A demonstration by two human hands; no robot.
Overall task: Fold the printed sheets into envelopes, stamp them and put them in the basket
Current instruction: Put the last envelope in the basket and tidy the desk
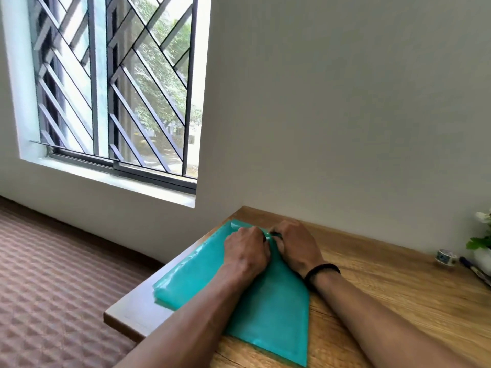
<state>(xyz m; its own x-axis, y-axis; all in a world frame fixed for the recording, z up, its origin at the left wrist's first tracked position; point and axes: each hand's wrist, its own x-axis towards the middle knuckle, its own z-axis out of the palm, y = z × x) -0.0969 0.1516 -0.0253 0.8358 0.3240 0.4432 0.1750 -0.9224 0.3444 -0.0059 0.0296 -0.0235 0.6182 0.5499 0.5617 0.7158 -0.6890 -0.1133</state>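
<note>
Reaching forward over the wooden table (385, 301), we are working at the far end of a teal plastic folder (268, 312) that is lying flat near the table's left edge. Our left hand (245, 252) is curling its fingers down onto the folder's far edge, and our right hand (297, 248), a black band (321, 272) on its wrist, is gripping there just beside it, pinching something small and dark that we cannot identify. We are judging the task as barely begun: no loose printed sheets, envelopes, stamp or basket are showing, so folding, stamping and basketing all remain. Farther right, a roll of tape (446, 257), a pen (475, 270) and a potted plant (482, 243) are sitting by the wall.
</note>
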